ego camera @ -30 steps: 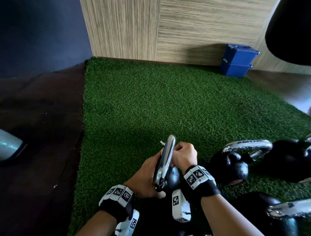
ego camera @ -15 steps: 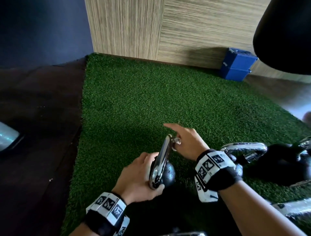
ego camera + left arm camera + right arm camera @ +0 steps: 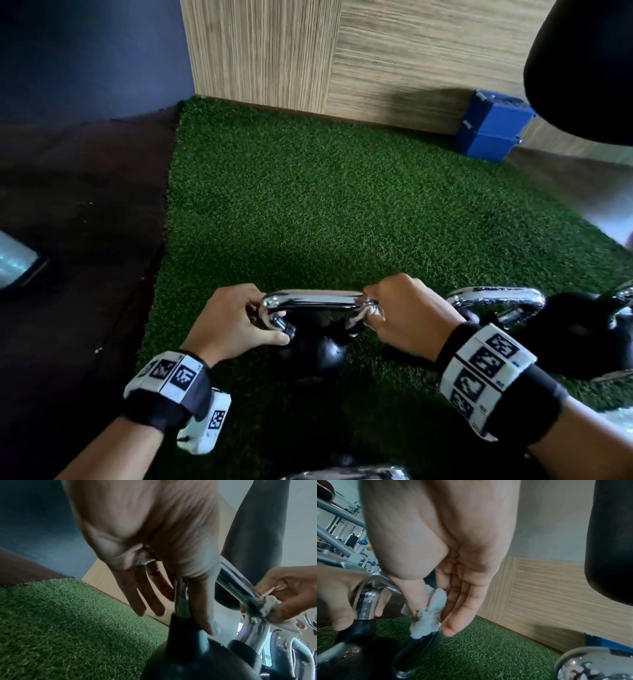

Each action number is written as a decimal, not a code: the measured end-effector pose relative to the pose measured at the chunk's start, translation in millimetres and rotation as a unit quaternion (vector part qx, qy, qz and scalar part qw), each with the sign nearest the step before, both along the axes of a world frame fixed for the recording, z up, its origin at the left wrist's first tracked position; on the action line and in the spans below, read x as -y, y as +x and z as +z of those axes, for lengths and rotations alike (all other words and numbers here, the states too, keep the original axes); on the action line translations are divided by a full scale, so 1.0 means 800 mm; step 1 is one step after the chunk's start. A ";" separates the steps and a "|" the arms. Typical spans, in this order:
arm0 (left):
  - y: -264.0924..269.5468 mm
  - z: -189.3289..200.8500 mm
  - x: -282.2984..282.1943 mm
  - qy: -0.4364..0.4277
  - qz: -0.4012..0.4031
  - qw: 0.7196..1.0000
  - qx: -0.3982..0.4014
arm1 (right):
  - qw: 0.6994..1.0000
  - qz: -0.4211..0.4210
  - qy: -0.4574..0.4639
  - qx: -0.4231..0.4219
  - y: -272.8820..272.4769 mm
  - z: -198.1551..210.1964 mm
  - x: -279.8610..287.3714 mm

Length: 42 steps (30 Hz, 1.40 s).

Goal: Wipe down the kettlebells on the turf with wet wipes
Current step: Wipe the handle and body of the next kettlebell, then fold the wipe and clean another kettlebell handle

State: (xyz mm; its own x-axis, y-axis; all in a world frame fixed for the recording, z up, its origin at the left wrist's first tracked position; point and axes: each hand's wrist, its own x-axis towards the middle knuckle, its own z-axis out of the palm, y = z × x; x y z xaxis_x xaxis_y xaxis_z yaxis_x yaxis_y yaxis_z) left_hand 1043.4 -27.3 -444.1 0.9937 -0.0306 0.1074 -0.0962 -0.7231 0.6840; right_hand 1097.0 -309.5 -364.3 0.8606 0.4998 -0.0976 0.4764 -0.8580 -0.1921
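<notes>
A black kettlebell [image 3: 311,353] with a chrome handle [image 3: 315,300] stands on the green turf [image 3: 325,205], its handle broadside to me. My left hand [image 3: 270,325] grips the handle's left bend, thumb down the post [image 3: 181,601] and fingers behind it. At the right bend my right hand [image 3: 394,315] pinches a crumpled white wet wipe [image 3: 371,313] around the chrome. In the right wrist view the wipe [image 3: 429,618] is wrapped on the post between thumb and fingers. The wipe [image 3: 269,604] also shows in the left wrist view.
Other chrome-handled kettlebells [image 3: 575,335] stand close on the right, and one handle [image 3: 342,474] shows at the bottom edge. A blue box [image 3: 493,126] sits by the wood-panelled wall. Dark floor [image 3: 85,240] borders the turf on the left. A black bag [image 3: 582,68] hangs top right.
The kettlebell has turned from handle edge-on to broadside. My right hand went from a pointing finger to pinching the wipe on the right bend. My left hand shifted to the left bend.
</notes>
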 end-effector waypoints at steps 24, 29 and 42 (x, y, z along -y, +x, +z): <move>-0.015 0.236 0.119 0.292 0.055 0.950 -0.096 | 0.993 0.096 0.043 0.049 0.032 0.141 0.210; -0.011 0.324 0.212 0.426 0.007 0.893 -0.145 | 0.995 0.083 0.036 0.049 0.046 0.158 0.294; 0.023 0.210 0.379 0.329 0.136 0.917 -0.181 | 0.964 -0.054 0.259 0.034 0.072 0.077 0.405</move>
State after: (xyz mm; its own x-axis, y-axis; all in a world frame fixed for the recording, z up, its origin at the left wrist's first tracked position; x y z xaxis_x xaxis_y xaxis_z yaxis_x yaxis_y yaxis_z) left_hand 1061.6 -330.4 -276.0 0.9412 0.2838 -0.1831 0.2959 -0.9543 0.0423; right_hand 1154.8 -633.6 -302.8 0.9059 0.3738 0.1991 0.4165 -0.7009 -0.5791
